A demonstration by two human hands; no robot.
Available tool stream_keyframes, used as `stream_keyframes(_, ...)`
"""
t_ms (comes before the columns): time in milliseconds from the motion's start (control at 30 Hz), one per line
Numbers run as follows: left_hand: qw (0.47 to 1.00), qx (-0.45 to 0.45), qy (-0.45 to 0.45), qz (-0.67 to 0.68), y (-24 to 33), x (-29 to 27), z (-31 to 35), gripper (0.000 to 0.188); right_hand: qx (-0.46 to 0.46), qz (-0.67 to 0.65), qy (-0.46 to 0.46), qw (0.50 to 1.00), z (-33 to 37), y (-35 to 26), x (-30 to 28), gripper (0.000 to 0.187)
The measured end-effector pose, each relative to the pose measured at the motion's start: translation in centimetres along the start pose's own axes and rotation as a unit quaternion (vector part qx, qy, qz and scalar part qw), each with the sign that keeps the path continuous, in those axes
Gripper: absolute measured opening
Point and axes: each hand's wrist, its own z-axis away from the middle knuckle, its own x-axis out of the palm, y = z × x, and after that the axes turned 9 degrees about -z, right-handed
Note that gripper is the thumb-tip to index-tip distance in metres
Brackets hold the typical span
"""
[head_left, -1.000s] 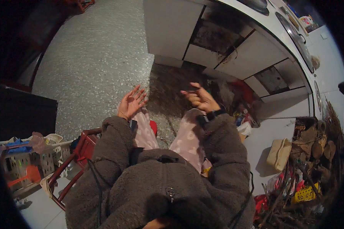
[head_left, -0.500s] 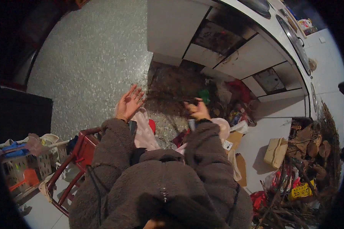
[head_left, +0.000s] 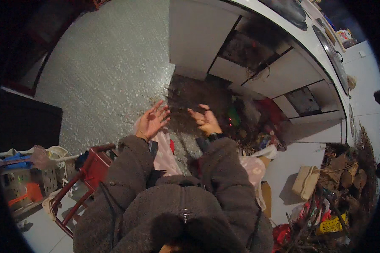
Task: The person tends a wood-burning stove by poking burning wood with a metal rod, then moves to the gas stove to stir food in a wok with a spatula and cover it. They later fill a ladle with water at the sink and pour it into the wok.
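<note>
My left hand (head_left: 153, 121) is held palm up over the floor, its fingers spread and nothing in them. To its right, my right hand (head_left: 207, 123) is half curled. A thin dark twig (head_left: 185, 102) appears to run left from between its thumb and fingers, faint against the dark floor. Pale pink cloth (head_left: 165, 156) lies over my lap beneath the forearms. Ahead of the hands is a dark, sooty patch of floor (head_left: 194, 90) in front of a white tiled stove (head_left: 278, 69).
The stove's firebox opening (head_left: 247, 48) is blackened. On the right stand a firewood pile (head_left: 346, 168), a beige block-shaped bundle (head_left: 305, 181) and a yellow basket (head_left: 332, 223). A red chair (head_left: 98, 166) and a white rack (head_left: 50, 179) are on the left. Litter and a green item (head_left: 233, 117) lie near the stove.
My right hand has shifted left, closer to my left hand. The left hand has moved slightly right and nearer to me. The whole view has shifted a little.
</note>
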Motion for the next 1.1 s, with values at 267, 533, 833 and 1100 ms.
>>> stream_keyframes(267,0.999,0.006,0.037,-0.009,0.0,0.4,0.2,0.050,-0.090,-0.128,0.020,0.987,-11.7,0.1,0.7,0.042)
stream_keyframes(533,0.999,-0.006,0.005,-0.037,-0.5,0.2,-0.7,0.050,-0.203,-0.223,0.063,0.951,8.1,-7.9,-7.5,0.044)
stream_keyframes(833,0.997,-0.025,-0.012,-0.073,-1.6,-0.2,-1.4,0.047,-0.206,-0.062,0.019,0.976,25.2,-5.5,-5.0,0.037)
stream_keyframes(1100,0.990,-0.028,0.041,-0.132,-1.5,-0.6,-1.5,0.041,-0.338,0.192,0.015,0.921,31.7,5.2,-3.7,0.026)
